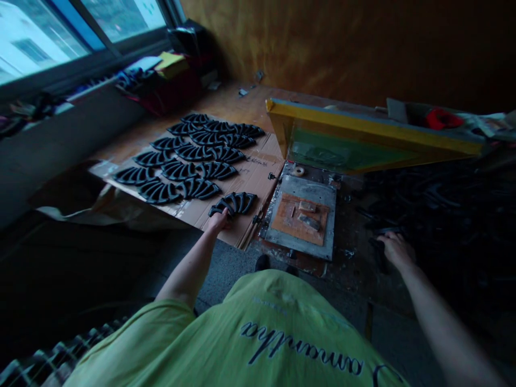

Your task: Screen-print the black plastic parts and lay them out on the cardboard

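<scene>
My left hand point(223, 217) is at the near edge of the cardboard point(226, 231), its fingers closed on the end of a black curved piece point(231, 204) in a short fanned row. Several more fanned rows of the same black pieces point(183, 169) lie behind and to the left. Far to the right, my right hand point(397, 249) grips another black curved piece point(378, 255), beside a dark heap of black pieces point(435, 199). The dim light hides most detail of the heap and some fingertips.
Between my hands lies a grey metal plate point(296, 185) bearing a brown pad point(290, 220) with small blocks. Behind it a yellow-edged screen frame point(363, 129) stands tilted up. A tape roll point(298, 171) sits near its base. A red container point(161, 91) is by the window.
</scene>
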`<state>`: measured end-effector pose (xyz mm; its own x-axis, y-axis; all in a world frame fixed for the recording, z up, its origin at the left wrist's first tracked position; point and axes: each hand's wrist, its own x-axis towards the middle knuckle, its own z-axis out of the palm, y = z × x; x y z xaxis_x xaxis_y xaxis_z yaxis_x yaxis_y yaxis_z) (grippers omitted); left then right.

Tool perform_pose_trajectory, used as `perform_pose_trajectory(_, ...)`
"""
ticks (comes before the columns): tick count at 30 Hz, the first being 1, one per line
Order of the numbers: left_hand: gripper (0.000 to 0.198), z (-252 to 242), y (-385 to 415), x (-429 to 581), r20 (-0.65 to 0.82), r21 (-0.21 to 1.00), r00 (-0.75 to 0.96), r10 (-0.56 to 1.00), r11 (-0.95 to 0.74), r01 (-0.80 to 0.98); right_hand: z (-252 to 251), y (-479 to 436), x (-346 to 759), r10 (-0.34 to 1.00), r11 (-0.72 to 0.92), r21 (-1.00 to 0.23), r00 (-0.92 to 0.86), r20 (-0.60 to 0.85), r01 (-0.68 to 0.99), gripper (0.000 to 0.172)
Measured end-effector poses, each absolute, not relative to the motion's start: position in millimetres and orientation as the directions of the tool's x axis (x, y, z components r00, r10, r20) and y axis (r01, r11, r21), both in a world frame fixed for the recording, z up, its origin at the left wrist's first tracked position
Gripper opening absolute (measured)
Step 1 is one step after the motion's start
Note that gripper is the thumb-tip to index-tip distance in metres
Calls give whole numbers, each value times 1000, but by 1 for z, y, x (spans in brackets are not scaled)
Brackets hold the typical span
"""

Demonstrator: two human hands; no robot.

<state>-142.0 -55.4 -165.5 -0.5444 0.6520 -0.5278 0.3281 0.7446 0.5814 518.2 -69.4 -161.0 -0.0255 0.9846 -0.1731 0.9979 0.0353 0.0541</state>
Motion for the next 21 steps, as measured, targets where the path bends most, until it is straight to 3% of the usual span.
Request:
perform_pose_trajectory(3,54,-161,-57,-141,-544,496,-572,613,785,370,-155,-61,505,990,-38,-27,34,-136,999,21)
perform_pose_trajectory(5,56,-158,-62,-134,-487,465,-616,619,781,418,-151,-54,482,989,-130,-185,114,-93,974,23)
perform_pose_trajectory(7,60,-156,-66,-120,-313,447,-635,706,700,557,-147,-46,447,989,-148,-390,144,-41,909,33)
perform_pose_trajectory(9,65,-158,-67,-102,-142,389,-562,815,568,725,-141,-39,404,997,-35,-562,71,42,827,40)
perform_pose_trajectory(11,71,-162,-65,-86,-121,318,-471,874,484,815,-134,-33,360,987,136,-645,-51,150,751,41)
perform_pose_trajectory(16,81,-171,-47,-69,-228,261,-470,853,518,814,-126,-21,283,908,418,-609,-329,259,674,37)
perform_pose_trajectory(21,69,-170,-34,-75,-251,202,-488,836,538,818,-138,-19,262,833,553,-347,-491,255,758,35)
